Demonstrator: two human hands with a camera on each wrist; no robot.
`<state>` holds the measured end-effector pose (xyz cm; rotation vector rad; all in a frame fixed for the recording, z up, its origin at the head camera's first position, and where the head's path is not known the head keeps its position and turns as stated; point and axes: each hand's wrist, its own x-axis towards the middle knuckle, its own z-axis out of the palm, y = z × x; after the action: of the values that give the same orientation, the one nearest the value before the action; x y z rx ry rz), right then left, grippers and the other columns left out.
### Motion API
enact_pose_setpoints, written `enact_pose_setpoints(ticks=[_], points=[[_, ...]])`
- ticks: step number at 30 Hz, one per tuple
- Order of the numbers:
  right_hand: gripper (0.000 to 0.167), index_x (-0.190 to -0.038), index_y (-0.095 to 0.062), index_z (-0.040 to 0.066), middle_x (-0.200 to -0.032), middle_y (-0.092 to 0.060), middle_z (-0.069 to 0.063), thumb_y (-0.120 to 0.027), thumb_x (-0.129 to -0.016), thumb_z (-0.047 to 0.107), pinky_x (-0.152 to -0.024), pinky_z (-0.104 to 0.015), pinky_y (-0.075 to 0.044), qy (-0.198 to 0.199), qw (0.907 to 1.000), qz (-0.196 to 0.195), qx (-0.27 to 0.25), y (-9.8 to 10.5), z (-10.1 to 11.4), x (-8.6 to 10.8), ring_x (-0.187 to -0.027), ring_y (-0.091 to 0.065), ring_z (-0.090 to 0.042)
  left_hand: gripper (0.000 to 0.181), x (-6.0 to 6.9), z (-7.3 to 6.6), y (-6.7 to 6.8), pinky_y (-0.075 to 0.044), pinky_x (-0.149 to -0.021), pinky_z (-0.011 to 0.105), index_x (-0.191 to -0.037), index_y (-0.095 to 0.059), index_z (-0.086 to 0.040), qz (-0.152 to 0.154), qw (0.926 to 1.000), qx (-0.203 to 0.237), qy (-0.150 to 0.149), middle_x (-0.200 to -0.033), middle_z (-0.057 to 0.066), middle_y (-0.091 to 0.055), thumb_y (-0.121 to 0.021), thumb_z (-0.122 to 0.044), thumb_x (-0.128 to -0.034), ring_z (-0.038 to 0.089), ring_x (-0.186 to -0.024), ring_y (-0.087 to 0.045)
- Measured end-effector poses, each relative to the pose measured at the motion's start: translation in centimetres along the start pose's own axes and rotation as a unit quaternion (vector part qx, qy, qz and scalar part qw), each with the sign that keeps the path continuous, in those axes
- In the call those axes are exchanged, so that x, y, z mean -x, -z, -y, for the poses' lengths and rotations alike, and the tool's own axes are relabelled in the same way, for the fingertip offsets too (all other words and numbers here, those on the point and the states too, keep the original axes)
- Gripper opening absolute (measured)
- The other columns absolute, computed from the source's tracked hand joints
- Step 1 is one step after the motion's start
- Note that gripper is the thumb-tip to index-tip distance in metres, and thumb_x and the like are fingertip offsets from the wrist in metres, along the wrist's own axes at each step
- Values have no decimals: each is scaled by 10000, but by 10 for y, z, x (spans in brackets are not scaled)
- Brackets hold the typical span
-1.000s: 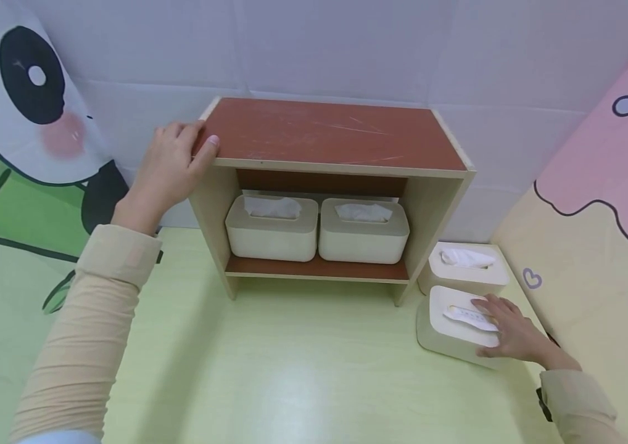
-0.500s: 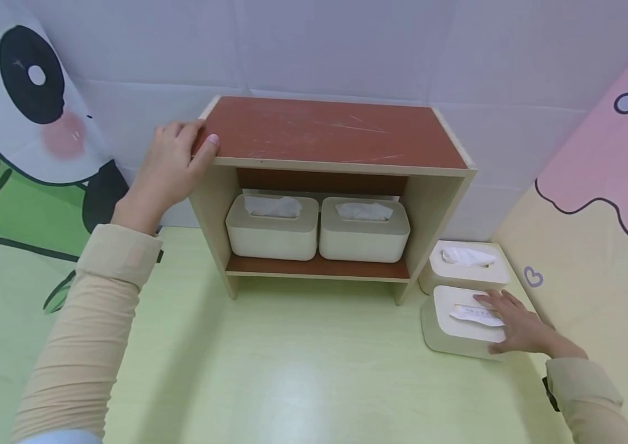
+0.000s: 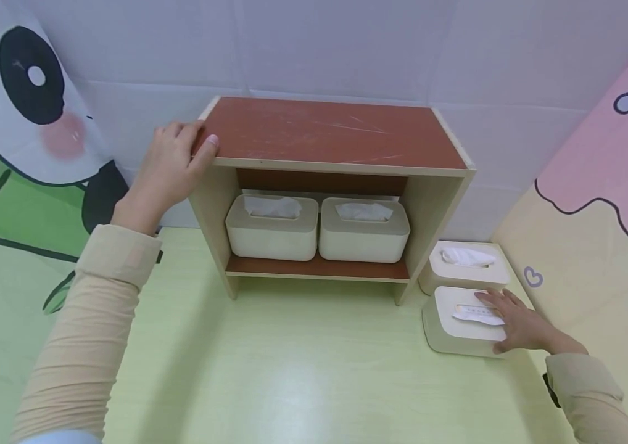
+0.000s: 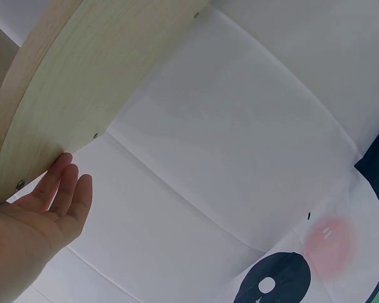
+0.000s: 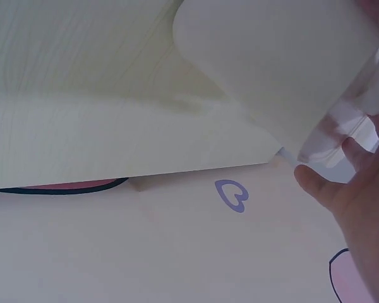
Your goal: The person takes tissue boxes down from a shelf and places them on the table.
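A small wooden shelf (image 3: 336, 132) with a red-brown top stands against the back wall. My left hand (image 3: 166, 163) rests on its top left corner, thumb on the top board; in the left wrist view several fingers reach loosely past the panel edge. At the right, my right hand (image 3: 522, 324) spans the right end of a cream tissue box (image 3: 461, 339), fingers over the top and thumb at the front. This near box stands in front of a second tissue box (image 3: 458, 280). Inside the shelf, a left tissue box (image 3: 272, 237) and a right tissue box (image 3: 364, 240) sit side by side.
All stands on a pale yellow-green tabletop (image 3: 292, 364). A wall sheet with a purple heart (image 3: 533, 277) closes off the right side, near my right hand. Another sheet with a big cartoon eye (image 3: 31, 74) hangs at the left.
The near tissue box has slid slightly right and back with my right hand, closer to the box behind it. My left hand stays on the shelf corner.
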<state>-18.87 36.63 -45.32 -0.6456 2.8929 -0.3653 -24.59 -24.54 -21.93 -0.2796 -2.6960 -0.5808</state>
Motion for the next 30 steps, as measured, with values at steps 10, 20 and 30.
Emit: enact_pose_setpoints(ticks=[10, 20, 30], points=[[803, -1289, -399, -81, -1318, -365, -318, -758, -683, 305, -938, -657, -165, 417, 9956, -440, -709, 9, 7, -4, -1180, -281, -570, 638, 0, 0, 1, -257, -992, 556, -1414, -307, -33, 7, 10000, 22, -2, -1372, 259, -359, -262, -459, -941, 428, -1240, -284], [607, -1241, -459, -9, -1212, -504, -253, -700, -761, 274, -919, -613, -258, 792, 9904, -1114, -192, 17, 28, -12, -1126, -389, -498, 639, 1, 1, 0, -258, -992, 557, -1414, -306, -30, -10, 10000, -7, -29, -1366, 261, -365, -263, -460, -943, 427, -1233, -291], [577, -1262, -476, 36, -1259, -484, -219, -689, -782, 275, -820, -638, -345, 1071, 9843, -1378, 268, 19, 57, -27, -1137, -405, -471, 641, 0, 0, 0, -260, -990, 565, -1420, -296, -37, 1, 10000, -15, -9, -1374, 261, -356, -260, -465, -944, 431, -1238, -285]])
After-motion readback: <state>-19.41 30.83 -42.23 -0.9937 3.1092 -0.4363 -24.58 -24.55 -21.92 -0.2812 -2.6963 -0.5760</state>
